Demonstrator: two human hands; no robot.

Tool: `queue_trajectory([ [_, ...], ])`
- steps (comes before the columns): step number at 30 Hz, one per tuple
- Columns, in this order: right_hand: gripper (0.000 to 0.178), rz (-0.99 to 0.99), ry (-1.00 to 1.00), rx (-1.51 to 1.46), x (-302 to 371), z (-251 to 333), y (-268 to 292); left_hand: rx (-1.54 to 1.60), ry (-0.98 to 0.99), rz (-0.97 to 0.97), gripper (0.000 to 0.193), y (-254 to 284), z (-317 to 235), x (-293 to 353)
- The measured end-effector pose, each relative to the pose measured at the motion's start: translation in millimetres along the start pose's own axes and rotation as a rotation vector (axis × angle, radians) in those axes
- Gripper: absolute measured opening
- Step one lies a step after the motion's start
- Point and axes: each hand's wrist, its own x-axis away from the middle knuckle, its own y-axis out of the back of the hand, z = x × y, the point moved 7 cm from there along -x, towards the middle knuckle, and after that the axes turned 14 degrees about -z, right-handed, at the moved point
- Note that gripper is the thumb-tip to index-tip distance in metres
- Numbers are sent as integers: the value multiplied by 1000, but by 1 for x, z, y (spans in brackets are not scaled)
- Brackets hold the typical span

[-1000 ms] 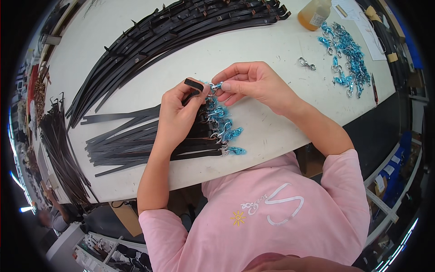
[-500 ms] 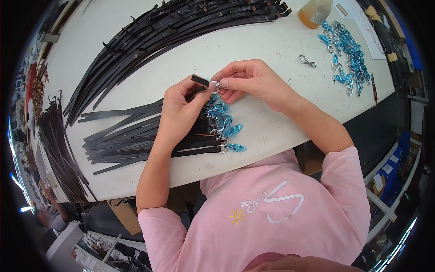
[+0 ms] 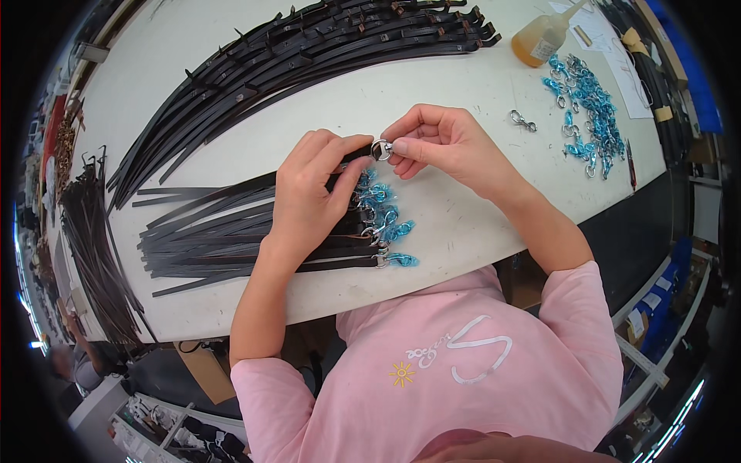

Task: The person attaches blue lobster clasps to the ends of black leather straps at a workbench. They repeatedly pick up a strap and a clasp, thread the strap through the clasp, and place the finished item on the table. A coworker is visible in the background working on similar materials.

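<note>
L hand (image 3: 310, 181): I have it gripping blk strap (image 3: 357, 153)
R hand (image 3: 434, 145): pinching metal ring (image 3: 382, 150) at strap end
Clips (image 3: 600, 112): blue-wrapped pile near amber btl (image 3: 538, 42)

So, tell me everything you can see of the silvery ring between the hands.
The ring is shiny, rounded and metallic-looking, facing the camera over the white table. It sits at a black strap's end; how they join is unclear. The right hand's grip pinches at its right edge, hiding what lies beyond; the left hand's grip holds the strap.
</note>
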Motion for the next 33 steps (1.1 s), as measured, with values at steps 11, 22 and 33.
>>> queue_trajectory([
  [11,22,94,-126,-192,4,-4,-7,201,141,26,33,-1,9,2],
  [22,22,65,18,-109,5,0,-3,217,208,5,32,-6,17,6],
  [33,26,207,-162,-39,9,-3,-4,109,-39,-19,38,-3,-20,4],
])
